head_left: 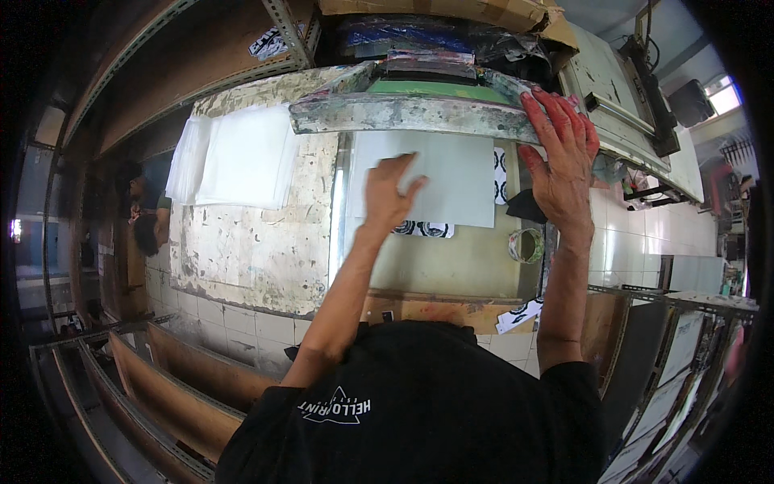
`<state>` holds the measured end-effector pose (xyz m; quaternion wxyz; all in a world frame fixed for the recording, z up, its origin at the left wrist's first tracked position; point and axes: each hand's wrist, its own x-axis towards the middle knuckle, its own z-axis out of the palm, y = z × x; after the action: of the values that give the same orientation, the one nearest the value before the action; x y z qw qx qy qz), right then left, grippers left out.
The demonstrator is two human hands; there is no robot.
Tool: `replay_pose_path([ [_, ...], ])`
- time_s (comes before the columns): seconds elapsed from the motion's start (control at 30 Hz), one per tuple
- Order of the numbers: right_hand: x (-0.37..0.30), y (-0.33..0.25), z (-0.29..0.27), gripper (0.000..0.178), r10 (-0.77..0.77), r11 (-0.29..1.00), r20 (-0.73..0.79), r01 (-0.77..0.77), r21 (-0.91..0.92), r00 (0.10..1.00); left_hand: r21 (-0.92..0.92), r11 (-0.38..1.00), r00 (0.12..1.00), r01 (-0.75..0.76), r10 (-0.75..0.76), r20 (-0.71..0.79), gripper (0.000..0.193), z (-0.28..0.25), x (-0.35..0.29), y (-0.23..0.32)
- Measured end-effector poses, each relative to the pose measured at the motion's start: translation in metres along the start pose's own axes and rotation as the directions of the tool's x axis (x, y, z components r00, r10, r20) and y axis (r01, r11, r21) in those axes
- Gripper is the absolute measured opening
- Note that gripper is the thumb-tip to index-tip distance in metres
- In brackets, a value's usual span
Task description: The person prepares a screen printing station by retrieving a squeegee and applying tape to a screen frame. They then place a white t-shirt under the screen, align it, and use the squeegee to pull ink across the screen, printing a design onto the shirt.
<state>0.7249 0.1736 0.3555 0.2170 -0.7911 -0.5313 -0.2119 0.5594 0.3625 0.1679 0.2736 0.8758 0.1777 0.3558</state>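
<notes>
Nearest, a round, ink-stained whitish ring [528,260] sits approx 4 o'clock of the flat white rectangular sheet [459,177], which lies on the smooth cream counter [459,266]. Person's L hand [389,194], grip wide w/ thumb apart, is over it; contact unclear. Stack of thin white sheets [246,157]: 9 o'clock. Farther, at 12, long ink-smeared grey frame [419,113]; R hand [562,165], approx 1 o'clock, has its grip round the R end.

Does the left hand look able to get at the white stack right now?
Probably yes: the left hand looks empty, and nothing upright shows between it and the stack. The frame comes close only at the stack's far right corner, leaving most of the top uncovered.
</notes>
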Motion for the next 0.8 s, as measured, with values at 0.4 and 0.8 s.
replay_pose_path([
  [0.4,0.002,0.000,0.002,0.064,0.022,1.000,0.018,-0.022,-0.018,1.000,0.167,0.975,0.847,-0.145,0.035,0.530,0.061,0.086,-0.040,0.021],
  [0.8,-0.007,-0.003,0.008,0.062,0.039,0.999,0.019,-0.040,0.016,0.999,-0.724,0.667,0.852,0.177,-0.472,-0.226,0.074,-0.008,-0.023,0.017],
])
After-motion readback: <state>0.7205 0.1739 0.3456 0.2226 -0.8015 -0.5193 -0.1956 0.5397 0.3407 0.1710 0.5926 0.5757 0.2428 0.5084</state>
